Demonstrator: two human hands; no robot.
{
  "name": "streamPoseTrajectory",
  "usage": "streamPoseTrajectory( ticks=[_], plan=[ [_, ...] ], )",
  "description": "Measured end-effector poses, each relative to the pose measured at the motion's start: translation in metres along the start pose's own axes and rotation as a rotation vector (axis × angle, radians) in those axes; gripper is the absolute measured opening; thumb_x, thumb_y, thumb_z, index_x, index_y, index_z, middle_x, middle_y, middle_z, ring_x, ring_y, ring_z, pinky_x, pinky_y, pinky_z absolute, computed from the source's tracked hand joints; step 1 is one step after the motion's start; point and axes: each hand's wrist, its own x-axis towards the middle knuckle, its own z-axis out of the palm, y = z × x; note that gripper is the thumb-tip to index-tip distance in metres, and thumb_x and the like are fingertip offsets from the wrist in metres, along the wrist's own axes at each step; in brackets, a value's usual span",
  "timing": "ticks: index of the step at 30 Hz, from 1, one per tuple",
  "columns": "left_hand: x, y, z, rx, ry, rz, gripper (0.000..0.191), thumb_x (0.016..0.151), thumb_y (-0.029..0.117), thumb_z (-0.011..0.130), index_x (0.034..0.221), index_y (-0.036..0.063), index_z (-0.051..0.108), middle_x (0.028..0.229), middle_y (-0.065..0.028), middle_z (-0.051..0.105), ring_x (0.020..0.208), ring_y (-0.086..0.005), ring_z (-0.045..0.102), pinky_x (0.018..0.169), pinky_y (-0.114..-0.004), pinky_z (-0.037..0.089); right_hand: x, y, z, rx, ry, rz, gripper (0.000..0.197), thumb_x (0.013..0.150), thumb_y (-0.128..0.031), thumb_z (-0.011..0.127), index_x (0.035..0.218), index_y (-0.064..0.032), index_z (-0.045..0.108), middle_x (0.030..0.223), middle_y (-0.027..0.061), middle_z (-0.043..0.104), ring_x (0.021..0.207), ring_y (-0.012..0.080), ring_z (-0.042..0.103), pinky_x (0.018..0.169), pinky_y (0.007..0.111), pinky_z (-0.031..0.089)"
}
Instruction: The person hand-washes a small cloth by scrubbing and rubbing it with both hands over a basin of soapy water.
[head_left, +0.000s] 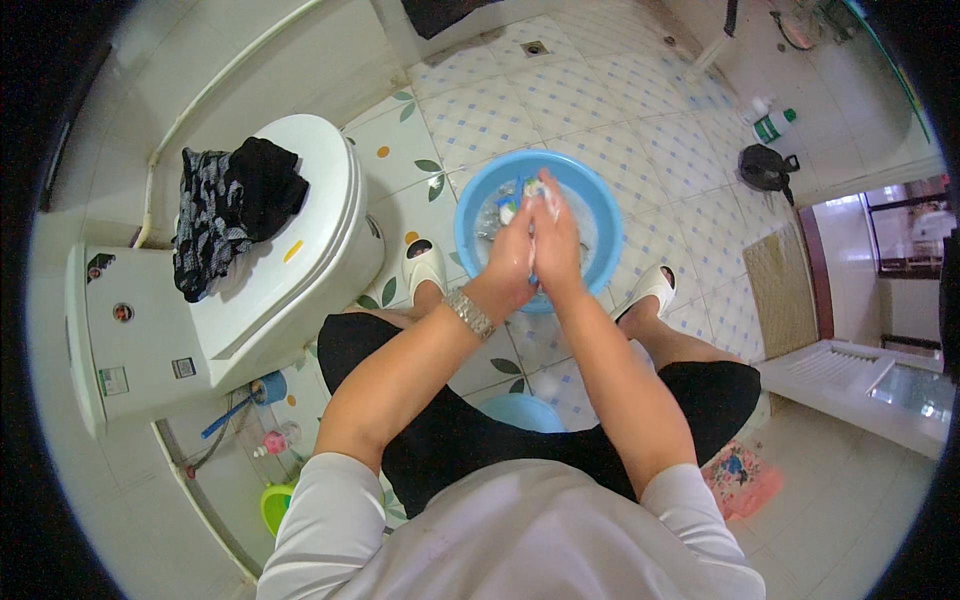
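Note:
My left hand (511, 251) and my right hand (556, 244) are pressed together over a round light-blue plastic basin (613, 229) on the floor. Between them is a wet item, with a blue and white part (510, 206) showing at the fingers' left; its kind I cannot tell. White suds cling to the right fingers. Soapy water (487, 221) fills the basin's bottom, and what lies in it is partly hidden by my hands. A metal-banded watch or bracelet circles my left wrist.
A closed white toilet lid (322, 172) at the left bears dark, partly patterned clothing (240, 202). A toilet brush (268, 388) lies below it. Behind the basin is a floor drain (534, 49). At right are a white and green bottle (772, 126), a black object (763, 166) and a mat (780, 292).

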Motion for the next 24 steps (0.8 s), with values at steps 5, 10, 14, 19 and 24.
streamPoseTrajectory(
  ticks=[5,10,14,19,24],
  plan=[
    [0.002,-0.028,-0.005,0.382,-0.138,0.603,0.048,0.097,0.047,0.046,0.129,0.0105,0.048,0.12,-0.0115,0.06,0.103,-0.0214,0.06,0.09,-0.036,0.048,0.025,-0.022,-0.01,0.055,0.003,0.308,0.049,0.093,-0.016,0.047,0.138,0.0029,0.045,0.139,0.0198,0.047,0.127,0.0266,0.046,0.106,0.033,0.035],
    [0.011,0.011,0.01,0.046,0.05,0.053,0.055,0.096,0.05,0.046,0.13,0.0064,0.047,0.12,-0.0144,0.059,0.106,-0.0228,0.06,0.086,-0.037,0.049,-0.012,-0.014,0.005,0.178,-0.086,0.155,0.049,0.097,-0.02,0.045,0.141,0.0003,0.041,0.138,0.0134,0.048,0.123,0.0227,0.047,0.104,0.03,0.035],
    [-0.006,-0.004,0.019,0.133,0.125,0.08,0.05,0.096,0.049,0.047,0.124,0.0091,0.052,0.115,-0.0118,0.061,0.103,-0.0225,0.061,0.082,-0.036,0.05,0.003,-0.012,-0.001,-0.235,0.053,-0.097,0.051,0.095,-0.023,0.051,0.139,0.0,0.045,0.14,0.0204,0.046,0.131,0.0264,0.042,0.109,0.034,0.03],
    [0.017,-0.021,0.002,0.121,0.058,0.117,0.047,0.097,0.05,0.044,0.123,0.0121,0.054,0.11,-0.0091,0.062,0.1,-0.0226,0.06,0.084,-0.035,0.05,0.012,-0.035,-0.007,0.067,-0.01,0.307,0.05,0.095,-0.029,0.051,0.136,0.0013,0.048,0.139,0.0254,0.046,0.133,0.0326,0.042,0.111,0.038,0.029],
    [0.019,0.005,-0.008,0.072,0.062,0.115,0.052,0.098,0.051,0.039,0.128,0.0092,0.052,0.113,-0.0079,0.061,0.103,-0.0193,0.059,0.086,-0.033,0.048,-0.022,-0.005,0.011,-0.016,-0.091,-0.085,0.045,0.098,-0.019,0.042,0.137,0.0033,0.043,0.143,0.0225,0.042,0.132,0.0308,0.041,0.11,0.038,0.03]
  ],
)
